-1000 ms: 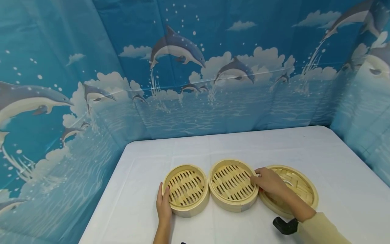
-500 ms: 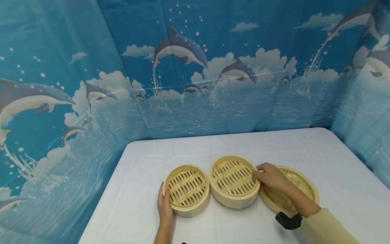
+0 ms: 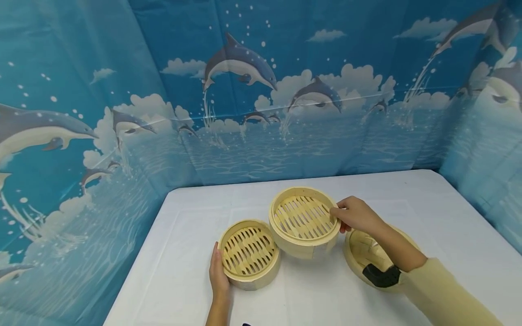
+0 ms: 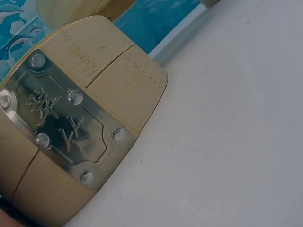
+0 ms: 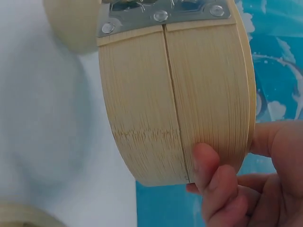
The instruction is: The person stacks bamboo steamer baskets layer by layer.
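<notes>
In the head view, my right hand (image 3: 356, 215) holds a round bamboo steamer basket (image 3: 303, 217) by its right rim, off the table and slightly tilted. The right wrist view shows curled fingers (image 5: 220, 189) against its outer wall, with the thumb at the rim. A second bamboo steamer basket (image 3: 249, 251) stands on the table just left of the raised one, its slatted base showing. My left hand (image 3: 219, 276) lies along this basket's left wall with fingers extended. A metal plate (image 4: 66, 118) on that basket fills much of the left wrist view, where the hand is mostly hidden.
A woven bamboo lid (image 3: 364, 253) lies on the white-covered table (image 3: 314, 294) under my right forearm, which partly hides it. A black wrist-worn device (image 3: 381, 275) hangs over the lid. A blue dolphin-print curtain (image 3: 261, 149) encloses the table's back and sides.
My right hand has lifted its steamer basket from the table, up and slightly left. The left hand and its basket stay in place, but the left thumb no longer shows over the rim.
</notes>
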A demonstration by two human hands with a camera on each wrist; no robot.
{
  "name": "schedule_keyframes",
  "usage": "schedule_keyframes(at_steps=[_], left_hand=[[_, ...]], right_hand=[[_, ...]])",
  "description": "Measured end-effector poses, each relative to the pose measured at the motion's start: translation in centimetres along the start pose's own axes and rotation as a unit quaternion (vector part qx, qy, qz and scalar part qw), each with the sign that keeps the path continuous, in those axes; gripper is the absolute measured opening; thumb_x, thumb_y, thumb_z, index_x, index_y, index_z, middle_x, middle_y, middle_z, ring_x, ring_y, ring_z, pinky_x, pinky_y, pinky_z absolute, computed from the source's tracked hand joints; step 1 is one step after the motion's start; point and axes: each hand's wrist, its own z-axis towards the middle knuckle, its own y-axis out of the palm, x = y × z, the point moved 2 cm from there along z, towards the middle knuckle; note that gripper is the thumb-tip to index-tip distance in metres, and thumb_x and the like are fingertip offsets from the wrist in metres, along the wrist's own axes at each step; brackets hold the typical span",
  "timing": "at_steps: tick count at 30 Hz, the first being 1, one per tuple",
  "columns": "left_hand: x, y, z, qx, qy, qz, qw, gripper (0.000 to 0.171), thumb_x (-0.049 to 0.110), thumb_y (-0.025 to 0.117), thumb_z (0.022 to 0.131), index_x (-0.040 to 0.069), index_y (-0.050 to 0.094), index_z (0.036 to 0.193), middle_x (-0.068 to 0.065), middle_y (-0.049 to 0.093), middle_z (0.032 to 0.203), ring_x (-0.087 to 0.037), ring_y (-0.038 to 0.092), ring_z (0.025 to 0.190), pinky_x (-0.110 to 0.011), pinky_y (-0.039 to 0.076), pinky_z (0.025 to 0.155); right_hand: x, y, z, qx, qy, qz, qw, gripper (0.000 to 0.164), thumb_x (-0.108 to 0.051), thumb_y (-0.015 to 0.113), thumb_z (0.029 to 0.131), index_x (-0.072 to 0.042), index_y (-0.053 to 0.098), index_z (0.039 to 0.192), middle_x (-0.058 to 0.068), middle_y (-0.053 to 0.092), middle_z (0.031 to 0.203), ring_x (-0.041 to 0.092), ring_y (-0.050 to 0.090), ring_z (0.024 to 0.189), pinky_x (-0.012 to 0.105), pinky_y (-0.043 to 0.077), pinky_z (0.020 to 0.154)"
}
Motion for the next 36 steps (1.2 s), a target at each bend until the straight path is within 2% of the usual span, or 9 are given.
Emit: schedule_keyframes(at_steps=[5,14,22,33,36], left_hand=[[-0.1,-0.1,0.2,-0.002,0.009,-0.001,1.0000,0.060,0.039,0.020,0.101,-0.005,0.025,0.142,-0.016,0.022,0.148,-0.028,0.015,0.137,-0.040,0.011,0.111],[-0.3,-0.1,0.3,-0.005,0.025,-0.009,0.9996,0.064,0.043,0.016,0.101,-0.007,0.027,0.140,-0.019,0.024,0.146,-0.030,0.016,0.136,-0.041,0.012,0.111],[-0.3,-0.2,0.3,-0.009,0.017,-0.015,0.9997,0.067,0.045,0.014,0.100,-0.007,0.026,0.140,-0.018,0.024,0.147,-0.031,0.016,0.136,-0.042,0.011,0.111],[-0.3,-0.2,0.4,-0.012,0.013,0.001,0.9998,0.068,0.048,0.013,0.099,-0.003,0.027,0.142,-0.013,0.024,0.148,-0.028,0.016,0.136,-0.042,0.012,0.111],[-0.4,-0.3,0.3,-0.011,0.003,0.008,0.9999,0.069,0.050,0.012,0.098,0.000,0.026,0.143,-0.009,0.023,0.149,-0.026,0.015,0.137,-0.041,0.011,0.111]], right_hand=[[-2.2,1.2,0.9,-0.006,-0.007,0.002,1.000,0.028,-0.017,0.048,0.090,0.000,0.066,0.078,0.004,0.055,0.050,0.016,0.052,0.045,0.029,0.044,0.045],[-4.9,5.2,2.1,-0.014,-0.015,0.007,1.000,0.024,-0.015,0.050,0.086,-0.002,0.065,0.071,0.002,0.053,0.046,0.013,0.049,0.041,0.025,0.039,0.039],[-6.0,8.1,3.3,-0.017,-0.012,0.000,1.000,0.027,-0.014,0.053,0.086,-0.006,0.062,0.061,0.001,0.052,0.043,0.012,0.047,0.038,0.021,0.035,0.037],[-7.0,10.0,3.9,-0.015,-0.008,-0.003,1.000,0.030,-0.016,0.054,0.086,-0.007,0.061,0.058,0.001,0.051,0.041,0.013,0.048,0.038,0.020,0.033,0.036],[-7.2,10.5,4.0,-0.016,-0.007,0.000,1.000,0.029,-0.015,0.054,0.085,-0.007,0.062,0.059,0.001,0.051,0.041,0.014,0.049,0.037,0.020,0.035,0.036]])
